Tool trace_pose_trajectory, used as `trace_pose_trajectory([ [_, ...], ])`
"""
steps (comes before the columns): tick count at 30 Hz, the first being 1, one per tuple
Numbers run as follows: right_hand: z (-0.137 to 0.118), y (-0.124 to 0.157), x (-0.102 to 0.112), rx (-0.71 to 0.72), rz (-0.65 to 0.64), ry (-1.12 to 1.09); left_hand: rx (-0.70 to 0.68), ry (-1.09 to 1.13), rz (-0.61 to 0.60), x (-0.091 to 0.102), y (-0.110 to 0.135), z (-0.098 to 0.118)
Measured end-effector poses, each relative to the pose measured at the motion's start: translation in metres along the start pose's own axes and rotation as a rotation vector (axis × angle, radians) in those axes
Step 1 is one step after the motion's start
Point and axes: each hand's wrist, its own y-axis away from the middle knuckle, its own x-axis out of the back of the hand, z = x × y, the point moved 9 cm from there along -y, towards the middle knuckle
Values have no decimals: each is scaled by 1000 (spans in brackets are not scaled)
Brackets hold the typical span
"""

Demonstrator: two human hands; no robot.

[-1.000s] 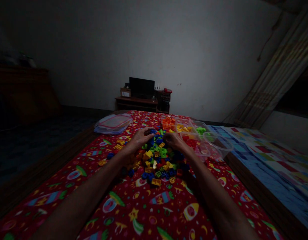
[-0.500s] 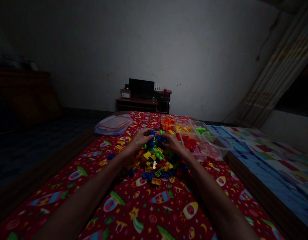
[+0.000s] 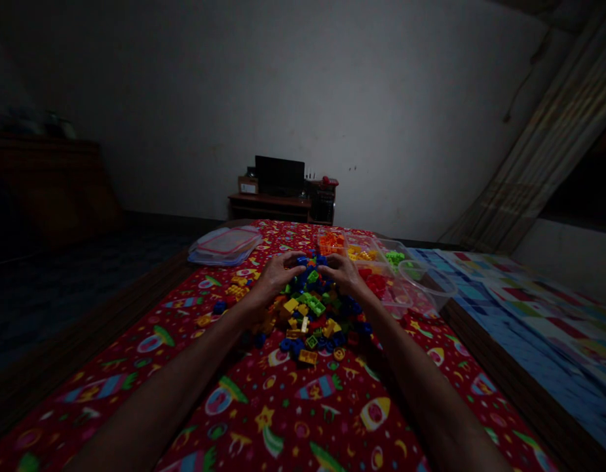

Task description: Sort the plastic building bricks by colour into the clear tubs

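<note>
A loose heap of toy bricks [image 3: 310, 305] in blue, green, yellow and red lies on the red patterned cloth [image 3: 303, 413]. At its far side, my left hand [image 3: 277, 275] curls its thumb and fingers around blue bricks [image 3: 299, 261]. Facing it, my right hand [image 3: 344, 273] has thumb and fingertips closed about a blue brick [image 3: 321, 260]. The fingertips of both hands are a short way apart, with blue and orange pieces between them. Dim light hides the exact shape of the held pieces.
Clear plastic boxes at right hold sorted bricks: orange [image 3: 332, 242], yellow [image 3: 361, 254], green [image 3: 395, 259] and red [image 3: 376, 283]. A round clear tub [image 3: 430, 282] stands beside them. Stacked lids [image 3: 225, 246] lie at far left. A monitor [image 3: 280, 176] stands by the wall.
My right hand has lifted slightly and its fingers have closed in by the blue bricks. More green and blue bricks show between the hands. The left hand has hardly moved.
</note>
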Motion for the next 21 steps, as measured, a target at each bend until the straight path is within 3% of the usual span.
trace_pose_trajectory([
  [3,-12,4,-6,8,-19,-110,-10,3,51,1,0,-3],
  [7,-24,13,-29,-33,-107,-279,-10,-63,80,-4,-2,-10],
  [11,-31,14,-29,-54,-129,-173,9,-26,46,-9,-3,-15],
  [14,-42,8,9,26,-22,105,6,12,36,-5,-4,-12],
  [17,-52,7,76,97,221,452,-44,-89,64,5,-5,-3],
  [21,-35,22,162,-44,462,812,-83,-337,48,2,-1,4],
])
